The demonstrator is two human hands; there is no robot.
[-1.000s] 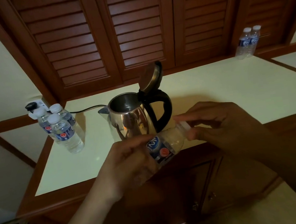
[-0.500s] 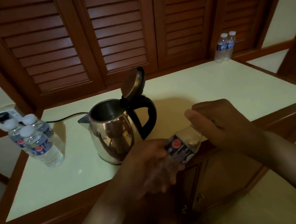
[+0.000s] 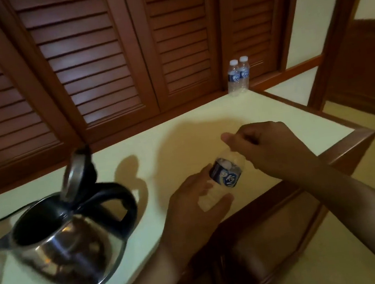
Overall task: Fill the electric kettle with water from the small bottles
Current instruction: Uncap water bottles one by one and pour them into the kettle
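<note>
Steel and black plastic make up the electric kettle point(image 3: 69, 248), which stands on the pale tabletop point(image 3: 180, 133) at the left of the view with its lid point(image 3: 74, 174) swung up and its dark mouth uncovered; whether any water is inside cannot be told. A black cord point(image 3: 3, 217) trails off from behind it toward the left edge. To the kettle's right, over the front part of the table, both hands hold one small bottle point(image 3: 224, 176) that lies tilted, its neck pointing up and away toward the right. The left hand point(image 3: 197, 209) wraps around the lower body of the bottle, fingers curled over the clear plastic with the thumb underneath, so the base is mostly hidden. The right hand point(image 3: 266, 148) is closed around the bottle's top, finger and thumb pinched together where the cap would be; the cap itself is covered, so whether it is on or off cannot be told. A dark blue label with white print shows between the two hands. Two more small bottles point(image 3: 238, 75) stand upright, touching each other, at the far right corner of the table, well apart from the hands, just in front of the brown louvered doors point(image 3: 99, 58). Blurred clear plastic shows at the left edge beside the kettle.
</note>
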